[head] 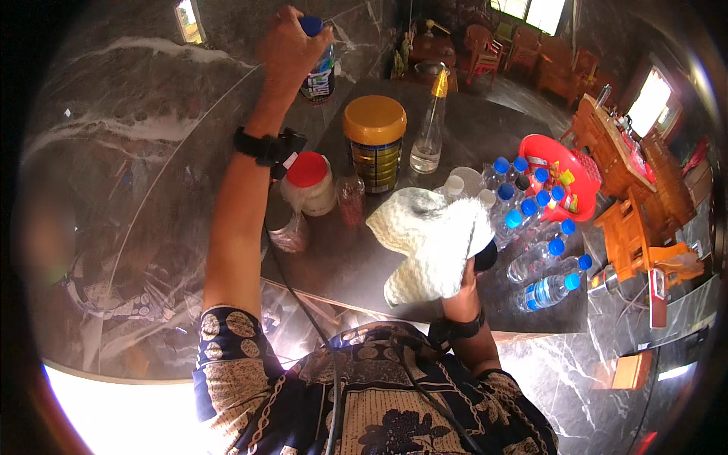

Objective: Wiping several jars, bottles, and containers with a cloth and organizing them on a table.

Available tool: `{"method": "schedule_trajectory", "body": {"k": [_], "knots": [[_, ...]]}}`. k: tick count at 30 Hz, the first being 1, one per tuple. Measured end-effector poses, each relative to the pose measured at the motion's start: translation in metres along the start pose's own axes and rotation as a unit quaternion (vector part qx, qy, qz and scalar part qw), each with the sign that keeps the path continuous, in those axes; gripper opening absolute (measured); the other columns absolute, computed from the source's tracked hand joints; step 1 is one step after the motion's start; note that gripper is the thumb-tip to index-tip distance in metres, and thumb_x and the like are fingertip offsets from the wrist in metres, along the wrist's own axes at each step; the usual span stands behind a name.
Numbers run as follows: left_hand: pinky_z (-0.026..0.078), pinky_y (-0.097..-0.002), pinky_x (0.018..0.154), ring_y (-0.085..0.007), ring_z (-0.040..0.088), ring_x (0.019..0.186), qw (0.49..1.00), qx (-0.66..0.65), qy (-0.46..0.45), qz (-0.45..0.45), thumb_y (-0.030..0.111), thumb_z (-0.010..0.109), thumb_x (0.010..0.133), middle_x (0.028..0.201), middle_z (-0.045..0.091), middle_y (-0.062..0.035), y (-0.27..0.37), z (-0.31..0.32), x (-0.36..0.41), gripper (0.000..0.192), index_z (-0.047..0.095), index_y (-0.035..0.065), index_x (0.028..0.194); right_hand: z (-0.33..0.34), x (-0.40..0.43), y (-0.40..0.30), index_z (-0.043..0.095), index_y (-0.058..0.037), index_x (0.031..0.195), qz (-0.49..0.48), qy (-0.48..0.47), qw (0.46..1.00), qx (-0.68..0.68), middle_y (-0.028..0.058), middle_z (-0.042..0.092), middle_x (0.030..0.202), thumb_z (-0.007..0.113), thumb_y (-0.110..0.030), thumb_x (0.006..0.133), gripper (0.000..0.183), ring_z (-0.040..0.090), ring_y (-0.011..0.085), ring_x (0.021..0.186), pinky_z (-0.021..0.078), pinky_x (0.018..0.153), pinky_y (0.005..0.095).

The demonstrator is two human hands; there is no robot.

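Observation:
My left hand (296,40) reaches to the far left and grips a dark labelled jar (319,79) by its blue lid. My right hand (467,284) holds a pale cloth (426,244), which hangs in front of it over the dark tabletop; a round black object (486,257) shows beside that hand, and the cloth hides part of it. Between my arms stand a red-lidded jar (315,190), a tub with a golden-yellow lid (375,142), a small clear jar with reddish contents (351,199) and a dark-lidded jar (287,227).
A clear bottle with a gold-wrapped neck (427,142) stands behind. Several plastic bottles with blue caps (534,267) crowd the right side, beside a red basin (586,187) holding small packets. Wooden furniture (625,239) is farther right. A cable (301,301) hangs before me.

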State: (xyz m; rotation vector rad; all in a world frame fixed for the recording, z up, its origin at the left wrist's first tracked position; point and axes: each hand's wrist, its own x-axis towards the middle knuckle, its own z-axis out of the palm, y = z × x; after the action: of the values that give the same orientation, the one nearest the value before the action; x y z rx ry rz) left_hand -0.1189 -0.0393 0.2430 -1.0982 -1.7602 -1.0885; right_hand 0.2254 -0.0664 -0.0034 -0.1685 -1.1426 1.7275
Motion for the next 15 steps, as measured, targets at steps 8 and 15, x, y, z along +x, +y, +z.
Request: {"method": "schedule_trajectory", "body": {"k": [8, 15], "knots": [[0.050, -0.0249, 0.060, -0.0104, 0.061, 0.067, 0.957, -0.264, -0.118, -0.029, 0.030, 0.077, 0.068, 0.078, 0.064, -0.0069, 0.103, -0.112, -0.059, 0.041, 0.062, -0.0002, 0.091, -0.018, -0.008, -0.049, 0.038, 0.0014, 0.132, 0.055, -0.064, 0.996, 0.014, 0.0102, 0.056, 0.116, 0.057, -0.045, 0.087, 0.068, 0.056, 0.0209, 0.104, 0.0462, 0.090, 0.0314], [0.048, -0.0217, 0.063, -0.0079, 0.056, 0.068, 0.818, -0.486, -0.239, -0.196, 0.017, 0.076, 0.069, 0.077, 0.059, -0.0021, 0.212, -0.129, -0.157, 0.031, 0.059, 0.0008, 0.090, -0.089, -0.043, -0.027, 0.037, 0.0018, 0.132, 0.231, -0.083, 0.968, 0.046, 0.0104, 0.056, 0.117, 0.062, -0.045, 0.084, 0.072, 0.056, 0.0213, 0.105, 0.0448, 0.093, 0.0310]]}}
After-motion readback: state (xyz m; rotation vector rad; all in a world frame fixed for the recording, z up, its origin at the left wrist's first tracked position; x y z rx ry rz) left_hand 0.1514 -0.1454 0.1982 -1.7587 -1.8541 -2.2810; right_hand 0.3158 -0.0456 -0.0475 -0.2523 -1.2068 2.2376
